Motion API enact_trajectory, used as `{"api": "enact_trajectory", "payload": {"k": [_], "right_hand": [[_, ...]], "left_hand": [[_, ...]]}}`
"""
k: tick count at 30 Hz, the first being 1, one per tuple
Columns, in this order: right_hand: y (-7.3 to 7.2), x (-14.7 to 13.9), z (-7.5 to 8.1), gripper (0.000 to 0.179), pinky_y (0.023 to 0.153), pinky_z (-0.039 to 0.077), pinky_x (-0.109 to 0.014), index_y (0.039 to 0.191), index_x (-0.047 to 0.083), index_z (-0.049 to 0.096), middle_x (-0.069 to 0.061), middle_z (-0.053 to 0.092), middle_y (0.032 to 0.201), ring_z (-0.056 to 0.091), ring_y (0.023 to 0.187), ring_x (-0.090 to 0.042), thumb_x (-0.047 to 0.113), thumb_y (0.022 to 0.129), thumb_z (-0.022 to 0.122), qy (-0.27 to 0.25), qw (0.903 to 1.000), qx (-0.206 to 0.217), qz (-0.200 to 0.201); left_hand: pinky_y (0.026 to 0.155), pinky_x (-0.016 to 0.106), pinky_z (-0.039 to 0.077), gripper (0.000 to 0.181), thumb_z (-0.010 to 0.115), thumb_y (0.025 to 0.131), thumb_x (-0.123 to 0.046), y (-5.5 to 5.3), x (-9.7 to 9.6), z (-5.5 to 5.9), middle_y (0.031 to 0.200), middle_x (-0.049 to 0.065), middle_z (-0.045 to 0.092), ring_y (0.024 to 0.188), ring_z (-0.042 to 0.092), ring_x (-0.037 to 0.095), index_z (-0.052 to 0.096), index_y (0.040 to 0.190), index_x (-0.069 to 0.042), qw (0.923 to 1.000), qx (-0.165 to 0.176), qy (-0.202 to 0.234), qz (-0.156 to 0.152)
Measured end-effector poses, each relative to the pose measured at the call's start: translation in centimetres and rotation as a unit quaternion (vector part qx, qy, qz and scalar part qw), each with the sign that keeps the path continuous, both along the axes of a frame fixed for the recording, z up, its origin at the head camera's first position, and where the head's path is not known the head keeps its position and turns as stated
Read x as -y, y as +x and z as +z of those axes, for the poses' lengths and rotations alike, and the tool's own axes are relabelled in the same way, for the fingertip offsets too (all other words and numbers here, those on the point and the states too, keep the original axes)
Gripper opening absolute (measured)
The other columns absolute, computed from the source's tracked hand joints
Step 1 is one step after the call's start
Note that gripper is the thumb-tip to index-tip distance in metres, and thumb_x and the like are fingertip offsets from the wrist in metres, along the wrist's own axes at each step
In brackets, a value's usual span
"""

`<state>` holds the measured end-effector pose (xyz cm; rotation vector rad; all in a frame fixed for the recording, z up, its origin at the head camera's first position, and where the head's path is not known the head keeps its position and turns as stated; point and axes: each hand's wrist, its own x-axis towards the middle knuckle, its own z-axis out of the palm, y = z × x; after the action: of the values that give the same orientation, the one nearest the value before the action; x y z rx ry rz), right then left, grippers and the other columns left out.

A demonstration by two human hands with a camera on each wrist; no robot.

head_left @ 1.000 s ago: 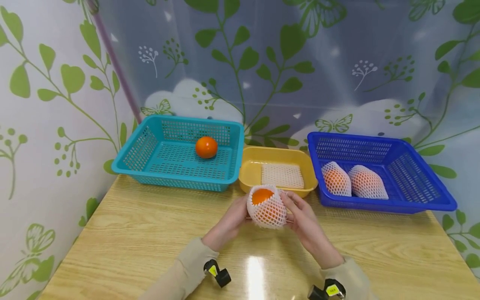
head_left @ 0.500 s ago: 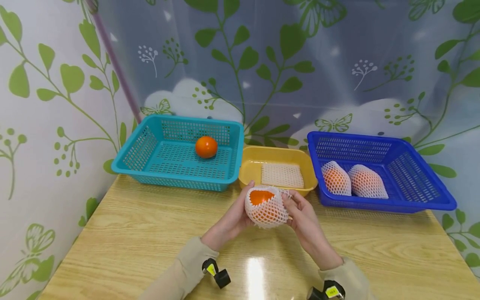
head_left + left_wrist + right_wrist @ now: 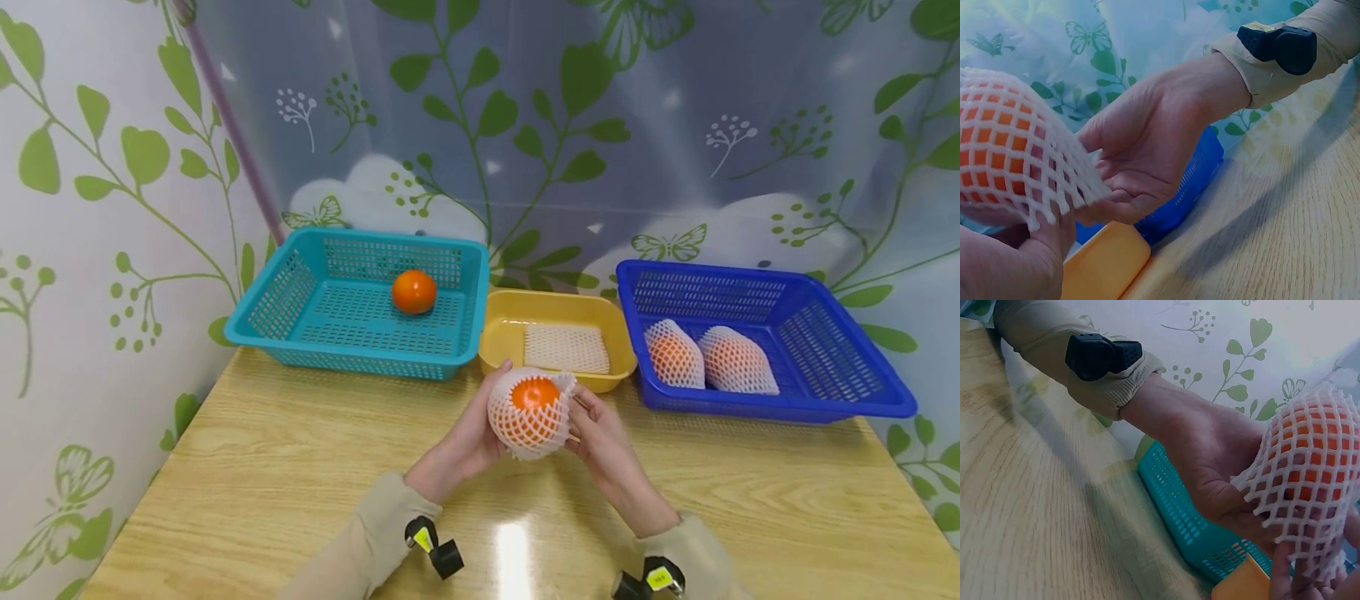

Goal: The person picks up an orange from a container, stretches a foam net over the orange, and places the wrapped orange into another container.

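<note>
Presently, left hand (image 3: pixel 474 435) curled round glossy, round orange fruit (image 3: pixel 535 393); right hand (image 3: pixel 602 446) pinching its white foam-mesh sleeve (image 3: pixel 530 430). Hard tug might tear mesh.

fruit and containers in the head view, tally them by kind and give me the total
Bare fruit: 1
Netted fruit: 3
Baskets: 2
Yellow tub: 1
Total: 7

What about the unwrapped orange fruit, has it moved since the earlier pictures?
No, in the head view the orange fruit sits at the same spot within the teal basket.
</note>
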<state>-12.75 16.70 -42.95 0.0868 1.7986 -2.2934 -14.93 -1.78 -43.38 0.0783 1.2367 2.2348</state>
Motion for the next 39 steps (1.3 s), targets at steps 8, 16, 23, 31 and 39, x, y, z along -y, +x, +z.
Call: {"api": "enact_trajectory", "payload": {"k": [8, 16, 23, 31, 39], "right_hand": [[-0.2, -0.4, 0.5, 0.048, 0.099, 0.049, -0.025, 0.148, 0.008, 0.043, -0.005, 0.049, 0.144, 0.053, 0.125, -0.013, 0.036, 0.11, 0.043, 0.113, 0.9827, -0.147, 0.0], [0.6, 0.3, 0.4, 0.094, 0.119, 0.029, -0.05, 0.159, 0.023, 0.028, -0.006, 0.033, 0.162, 0.033, 0.148, -0.023, 0.027, 0.084, 0.085, 0.206, 0.9249, -0.305, 0.094], [0.8, 0.7, 0.1, 0.103, 0.113, 0.04, -0.037, 0.156, 0.02, 0.032, -0.006, 0.041, 0.156, 0.043, 0.14, -0.027, 0.005, 0.073, 0.091, 0.274, 0.9123, -0.302, 0.042], [0.8, 0.1, 0.7, 0.09, 0.102, 0.047, -0.023, 0.158, 0.015, 0.027, -0.012, 0.043, 0.149, 0.049, 0.132, -0.03, 0.007, 0.086, 0.08, 0.214, 0.945, -0.243, 0.046], [0.4, -0.2, 0.4, 0.087, 0.1, 0.052, -0.043, 0.161, 0.016, 0.019, -0.019, 0.042, 0.15, 0.051, 0.13, -0.037, 0.016, 0.093, 0.074, 0.239, 0.9525, -0.182, 0.052]], "left_hand": [[0.079, 0.022, 0.058, 0.065, 0.042, 0.101, -0.061, -0.2, 0.0, -0.2, 0.113, 0.002, 0.064, 0.094, 0.068, 0.01, 0.05, 0.142, -0.011, 0.9992, 0.01, -0.008, 0.037], [0.071, 0.018, 0.056, 0.056, 0.034, 0.108, -0.043, 0.0, -0.3, -0.3, 0.112, 0.004, 0.061, 0.089, 0.065, 0.008, 0.045, 0.147, -0.004, 0.9973, 0.011, -0.023, 0.069], [0.065, 0.017, 0.055, 0.055, 0.032, 0.11, -0.038, 0.0, -0.5, -0.4, 0.103, 0.002, 0.065, 0.08, 0.066, 0.005, 0.044, 0.149, -0.001, 0.9972, 0.001, -0.044, 0.061], [0.105, 0.046, 0.047, 0.054, 0.034, 0.11, -0.042, -0.7, 0.5, 0.5, 0.136, 0.013, 0.058, 0.122, 0.057, 0.026, 0.05, 0.145, -0.003, 0.9714, -0.143, -0.178, 0.065], [0.114, 0.048, 0.039, 0.059, 0.04, 0.109, -0.042, 0.0, 0.0, 1.1, 0.144, 0.018, 0.047, 0.131, 0.051, 0.029, 0.028, 0.155, -0.009, 0.9668, -0.211, -0.144, -0.001]]}}
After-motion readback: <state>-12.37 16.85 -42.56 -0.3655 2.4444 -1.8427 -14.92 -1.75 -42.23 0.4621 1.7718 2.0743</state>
